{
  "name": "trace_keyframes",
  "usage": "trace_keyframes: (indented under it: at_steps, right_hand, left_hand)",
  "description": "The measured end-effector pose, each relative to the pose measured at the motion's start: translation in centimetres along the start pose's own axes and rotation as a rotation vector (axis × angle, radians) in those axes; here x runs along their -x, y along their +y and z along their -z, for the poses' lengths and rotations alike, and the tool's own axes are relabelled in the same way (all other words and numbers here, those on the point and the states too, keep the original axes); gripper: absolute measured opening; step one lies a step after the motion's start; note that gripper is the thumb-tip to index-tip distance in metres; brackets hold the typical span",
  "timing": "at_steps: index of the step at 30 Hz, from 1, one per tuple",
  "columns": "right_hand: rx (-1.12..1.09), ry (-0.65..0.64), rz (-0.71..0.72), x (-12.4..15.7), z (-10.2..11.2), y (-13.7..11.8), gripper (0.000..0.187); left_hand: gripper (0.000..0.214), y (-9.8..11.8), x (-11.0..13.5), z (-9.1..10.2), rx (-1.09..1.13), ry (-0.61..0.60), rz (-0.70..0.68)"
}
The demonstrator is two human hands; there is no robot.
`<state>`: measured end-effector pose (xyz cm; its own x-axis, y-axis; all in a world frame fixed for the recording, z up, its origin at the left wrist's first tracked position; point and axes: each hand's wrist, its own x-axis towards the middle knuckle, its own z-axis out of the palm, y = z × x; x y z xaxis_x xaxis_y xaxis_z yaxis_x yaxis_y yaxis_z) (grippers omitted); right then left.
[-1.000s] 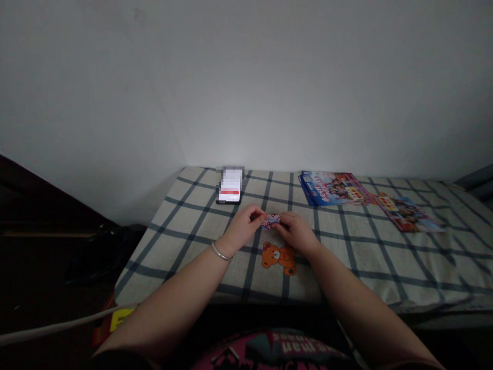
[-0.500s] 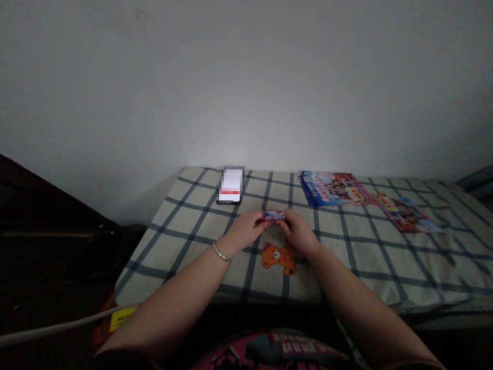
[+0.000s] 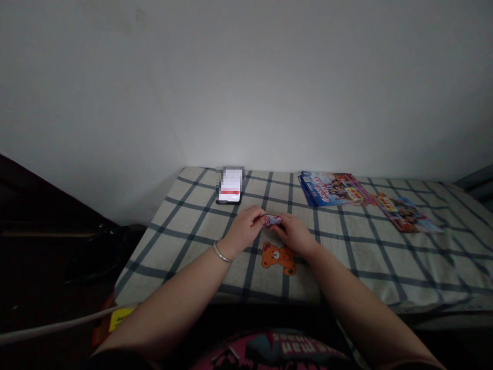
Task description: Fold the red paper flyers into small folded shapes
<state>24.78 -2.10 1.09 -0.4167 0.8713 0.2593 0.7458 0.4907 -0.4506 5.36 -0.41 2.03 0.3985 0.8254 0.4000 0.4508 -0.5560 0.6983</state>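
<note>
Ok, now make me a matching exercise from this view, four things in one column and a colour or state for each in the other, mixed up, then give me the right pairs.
Things:
1. Phone
2. Bracelet
3. Bear picture
4. Small printed piece

Colour or state:
A. Orange
B. Held between the left hand and the right hand
C. Lit up
D. Silver-coloured

Right pairs: 1-C, 2-D, 3-A, 4-B
</note>
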Motion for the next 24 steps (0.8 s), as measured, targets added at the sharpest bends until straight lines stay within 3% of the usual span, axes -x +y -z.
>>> trace_keyframes:
  at_steps: [8, 16, 21, 24]
  right_hand:
    - [0.020, 0.022, 0.053, 0.00, 0.06, 0.06, 0.010]
    - [-0.034, 0.050, 0.093, 0.11, 0.24, 0.15, 0.008]
    - [-0.115, 0.175, -0.020, 0.07, 0.12, 0.42, 0.013]
    - [-0.122, 0.181, -0.059, 0.10, 0.02, 0.49, 0.014]
  left_hand:
    - [0.024, 0.01, -0.06, 0.19, 0.055, 0.042, 0.021]
    - [0.024, -0.29, -0.15, 0.02, 0.100, -0.008, -0.015]
    - [0.015, -0.73, -0.31, -0.12, -0.086, -0.075, -0.039]
    - [0.018, -0.54, -0.29, -0.07, -0.237, -0.078, -0.059]
